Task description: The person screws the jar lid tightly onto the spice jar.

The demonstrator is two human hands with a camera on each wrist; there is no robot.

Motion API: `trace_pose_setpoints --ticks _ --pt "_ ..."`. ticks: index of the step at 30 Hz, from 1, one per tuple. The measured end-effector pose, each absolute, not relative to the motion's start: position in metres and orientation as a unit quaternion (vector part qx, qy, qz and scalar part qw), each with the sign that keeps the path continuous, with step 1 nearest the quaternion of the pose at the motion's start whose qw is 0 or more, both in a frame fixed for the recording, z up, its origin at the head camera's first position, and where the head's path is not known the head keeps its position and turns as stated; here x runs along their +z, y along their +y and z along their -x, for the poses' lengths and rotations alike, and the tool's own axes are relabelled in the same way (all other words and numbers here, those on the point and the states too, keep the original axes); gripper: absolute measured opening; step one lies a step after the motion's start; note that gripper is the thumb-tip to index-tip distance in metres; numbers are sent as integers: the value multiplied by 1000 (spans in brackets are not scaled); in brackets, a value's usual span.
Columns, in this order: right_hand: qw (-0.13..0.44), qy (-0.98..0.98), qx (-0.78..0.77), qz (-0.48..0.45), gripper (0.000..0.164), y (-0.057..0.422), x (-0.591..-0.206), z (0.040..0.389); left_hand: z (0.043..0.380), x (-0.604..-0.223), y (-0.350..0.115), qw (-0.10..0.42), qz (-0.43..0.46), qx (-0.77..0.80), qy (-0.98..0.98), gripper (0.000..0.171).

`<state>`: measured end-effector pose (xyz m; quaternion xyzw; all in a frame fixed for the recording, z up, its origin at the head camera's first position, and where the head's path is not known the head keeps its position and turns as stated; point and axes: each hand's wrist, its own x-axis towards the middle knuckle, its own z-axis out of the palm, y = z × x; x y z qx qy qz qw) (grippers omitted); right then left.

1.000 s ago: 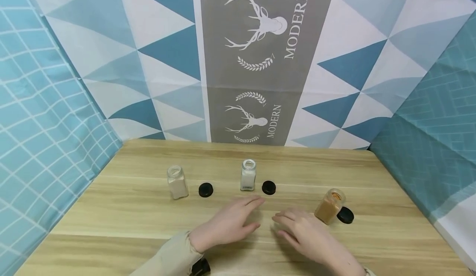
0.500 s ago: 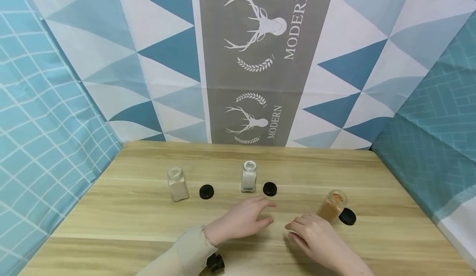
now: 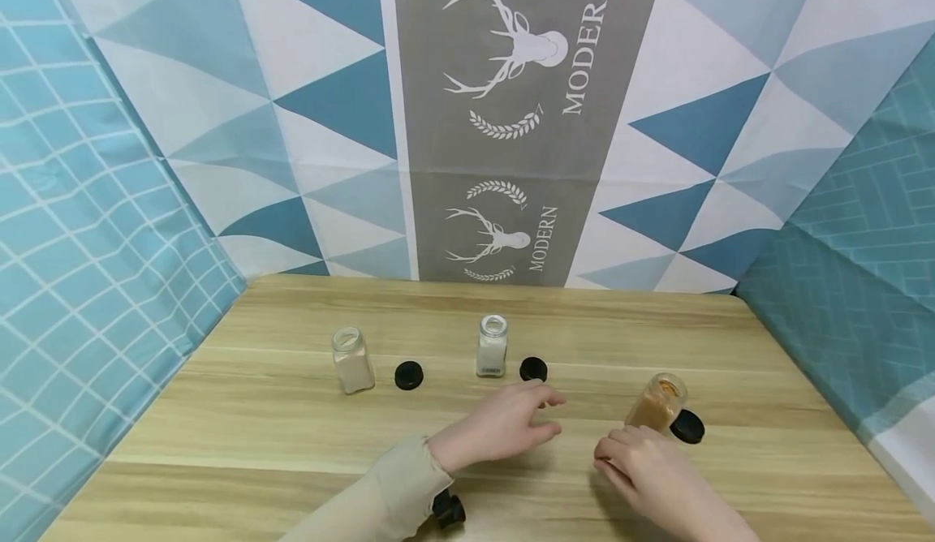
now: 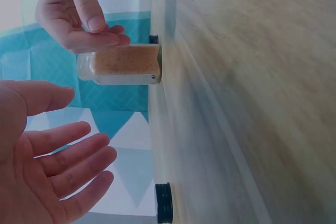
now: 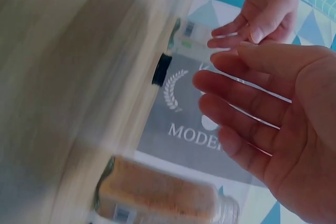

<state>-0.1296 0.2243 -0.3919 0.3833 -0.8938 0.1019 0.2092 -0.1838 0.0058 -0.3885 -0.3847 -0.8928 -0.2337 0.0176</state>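
My left hand [image 3: 504, 424] hovers over the middle of the table, fingers loosely spread and holding nothing. Its fingertips point toward the right hand [image 3: 646, 469], whose fingers are relaxed and slightly bent, also holding nothing. Just beyond the right hand stands an uncapped glass jar of orange-brown powder [image 3: 656, 404]; in the right wrist view a gap separates the fingers from this jar [image 5: 157, 192]. A black lid [image 3: 687, 427] lies beside it. Behind the left hand, a second black lid [image 3: 534, 369] is partly covered, near an uncapped jar of white powder [image 3: 492, 351].
Farther left stands another uncapped jar of pale powder [image 3: 354, 363] with its black lid [image 3: 409, 375] beside it. All are on a wooden table [image 3: 241, 428]. Patterned cloth [image 3: 504, 120] hangs along the back, with more cloth at both sides. A black strap mount [image 3: 448, 509] sits under the left wrist.
Both hands have drifted to the right, the right hand coming nearer to the orange-brown jar and the left hand now overlapping the middle lid. The jars and lids have stayed in place.
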Motion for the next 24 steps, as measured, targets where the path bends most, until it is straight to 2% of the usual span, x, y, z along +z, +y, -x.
trace_pose_setpoints --ticks 6,19,21,24 --pt "204 -906 94 -360 21 238 -386 129 187 -387 14 3 373 -251 -893 34" --pt "252 -912 71 -316 30 270 -376 133 189 -394 28 -20 362 -292 -885 39" --pt "232 -921 61 -306 26 274 -373 133 189 -394 31 -17 365 -293 -884 39" --pt "167 -944 60 -278 18 281 -370 133 188 -395 35 -10 374 -289 -881 39"
